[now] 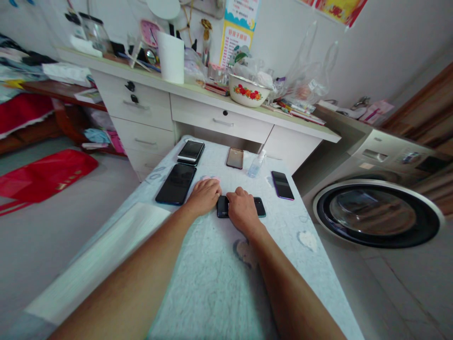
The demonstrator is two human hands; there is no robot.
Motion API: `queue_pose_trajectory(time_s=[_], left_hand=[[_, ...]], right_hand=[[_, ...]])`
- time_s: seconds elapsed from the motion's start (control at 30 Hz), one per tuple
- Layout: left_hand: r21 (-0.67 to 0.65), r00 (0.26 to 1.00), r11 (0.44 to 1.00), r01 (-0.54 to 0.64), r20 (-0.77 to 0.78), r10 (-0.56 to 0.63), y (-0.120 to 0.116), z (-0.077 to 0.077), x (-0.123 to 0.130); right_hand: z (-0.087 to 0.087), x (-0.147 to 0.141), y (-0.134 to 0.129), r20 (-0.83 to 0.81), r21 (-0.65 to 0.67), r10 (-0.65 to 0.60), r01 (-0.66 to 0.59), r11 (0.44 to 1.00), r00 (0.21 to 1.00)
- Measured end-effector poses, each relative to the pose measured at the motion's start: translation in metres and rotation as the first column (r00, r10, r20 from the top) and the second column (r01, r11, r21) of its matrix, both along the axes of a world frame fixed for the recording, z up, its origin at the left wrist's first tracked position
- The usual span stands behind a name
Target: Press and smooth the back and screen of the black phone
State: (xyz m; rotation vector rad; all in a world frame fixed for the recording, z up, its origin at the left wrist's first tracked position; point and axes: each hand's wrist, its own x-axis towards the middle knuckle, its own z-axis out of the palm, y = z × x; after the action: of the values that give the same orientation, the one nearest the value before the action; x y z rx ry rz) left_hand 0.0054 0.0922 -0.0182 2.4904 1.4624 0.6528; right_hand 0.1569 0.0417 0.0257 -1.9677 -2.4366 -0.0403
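A black phone lies crosswise on the cloth-covered table. Over its middle rests my right hand, fingers curled and pressed together against it; anything under the palm is hidden. My left hand is just left of that phone, its fingers drawn together. A bit of something pink shows behind the left knuckles, and what those fingers hold is hidden. Left of this hand lies a large dark phone or small tablet.
Stacked devices, a brownish phone case, a clear spray bottle and a purple-edged phone lie around the table's far part. A white strip runs along its left edge. Behind are drawers; a washing machine stands right.
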Motion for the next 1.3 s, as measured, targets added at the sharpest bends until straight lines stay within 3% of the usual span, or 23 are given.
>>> queue_pose_trajectory(time_s=[0.37,0.8,1.3], left_hand=[[-0.038,1.000,0.999,-0.005,0.027,0.006,0.000,0.002,0.000],[-0.012,0.998,1.000,-0.013,0.057,0.014,0.001,0.000,-0.001],[-0.007,0.998,1.000,0.001,0.061,-0.001,0.004,0.002,-0.003]], right_hand=[[0.002,-0.011,-0.002,-0.037,0.015,0.091,-0.090,0.996,0.995],[0.005,0.002,-0.002,0.028,-0.006,-0.028,0.028,1.000,0.999],[0.000,-0.004,-0.001,-0.034,0.024,0.050,-0.049,0.998,0.998]])
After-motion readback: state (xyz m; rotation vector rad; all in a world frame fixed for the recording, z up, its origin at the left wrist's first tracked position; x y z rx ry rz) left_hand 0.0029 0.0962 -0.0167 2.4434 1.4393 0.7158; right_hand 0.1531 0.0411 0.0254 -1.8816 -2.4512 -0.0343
